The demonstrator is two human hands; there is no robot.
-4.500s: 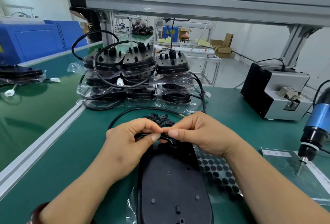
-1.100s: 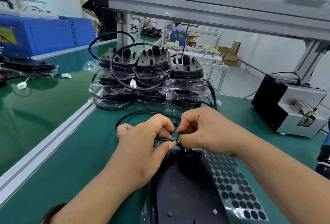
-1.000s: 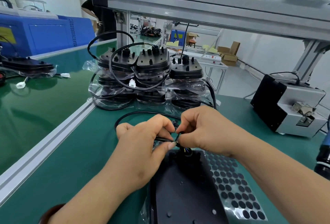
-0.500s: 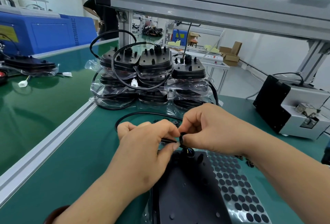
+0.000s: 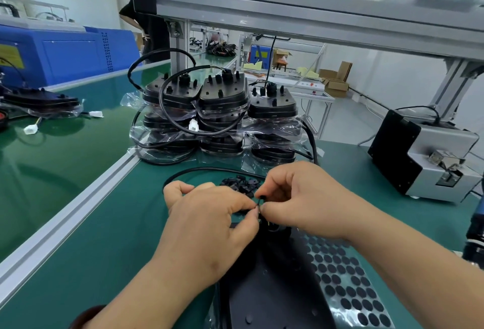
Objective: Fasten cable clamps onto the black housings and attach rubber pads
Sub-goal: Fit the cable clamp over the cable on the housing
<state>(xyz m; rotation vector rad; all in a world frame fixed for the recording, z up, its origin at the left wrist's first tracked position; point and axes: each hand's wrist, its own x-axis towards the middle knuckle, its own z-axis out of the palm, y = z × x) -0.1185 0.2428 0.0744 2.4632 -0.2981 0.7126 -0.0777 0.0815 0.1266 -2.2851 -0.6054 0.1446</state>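
Black and small, the cable clamp (image 5: 260, 199) is pinched at frame centre between the curled fingertips of left hand (image 5: 209, 223) and right hand (image 5: 301, 203) — just above the top end of the black housing (image 5: 272, 289), which runs lengthwise toward the lower edge.

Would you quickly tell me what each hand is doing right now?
Left hand: fingers curled, pinching the black cable.
Right hand: fingers curled, pinching a small black clamp.

Matt black plastic housing (image 5: 272, 289), glossy green bench mat (image 5: 110, 223), brushed aluminium rail (image 5: 65, 221).
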